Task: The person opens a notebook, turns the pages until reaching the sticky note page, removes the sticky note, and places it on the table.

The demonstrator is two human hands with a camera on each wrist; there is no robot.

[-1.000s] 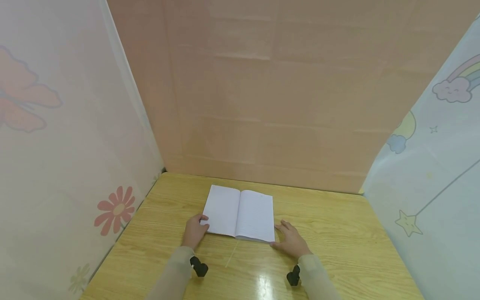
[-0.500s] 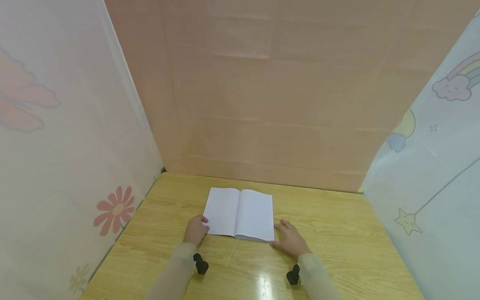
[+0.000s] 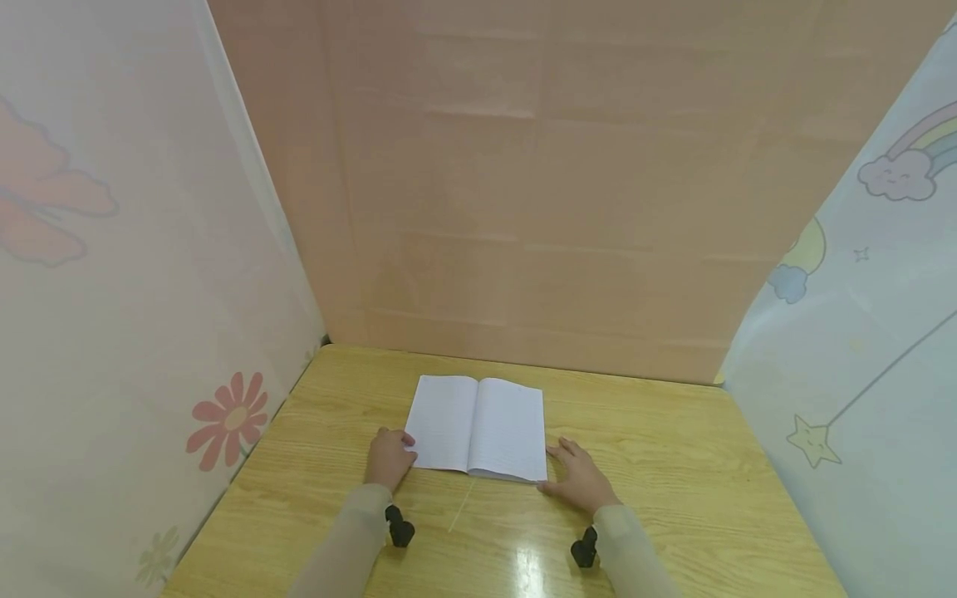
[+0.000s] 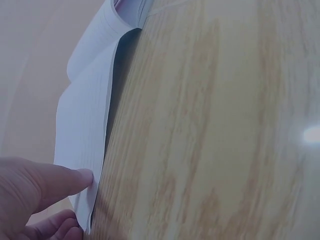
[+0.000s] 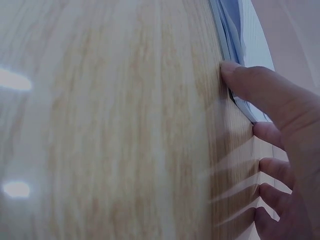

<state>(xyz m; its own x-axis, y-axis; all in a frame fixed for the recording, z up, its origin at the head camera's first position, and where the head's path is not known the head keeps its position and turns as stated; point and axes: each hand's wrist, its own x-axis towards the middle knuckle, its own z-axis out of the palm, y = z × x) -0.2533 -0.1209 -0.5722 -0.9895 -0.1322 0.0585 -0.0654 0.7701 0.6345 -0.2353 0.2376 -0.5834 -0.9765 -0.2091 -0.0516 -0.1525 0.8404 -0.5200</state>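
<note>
A notebook (image 3: 508,428) with white lined pages lies spread on the wooden table, its spine running away from me. At its left edge near the front corner, my left hand (image 3: 389,458) pinches the pages. The left wrist view shows that thumb (image 4: 75,182) on top of the page, with other fingers beneath the edge. My right hand (image 3: 581,480) rests at the right edge by the near corner, fingers apart. In the right wrist view its thumb (image 5: 250,82) touches the front edge, and the index finger (image 5: 267,132) meets the corner; the other fingertips rest on the table.
The wooden table (image 3: 673,465) extends around the notebook. A plain tan backdrop (image 3: 523,191) rises behind it. Printed sheets with flowers (image 3: 235,418) on the left and a star (image 3: 815,441) on the right flank the table. Black wrist devices (image 3: 399,526) sit on both sleeves.
The notebook's left page has settled slightly lower, and ruled lines now show on it. My left hand has shifted slightly to the right; the right hand stays in place.
</note>
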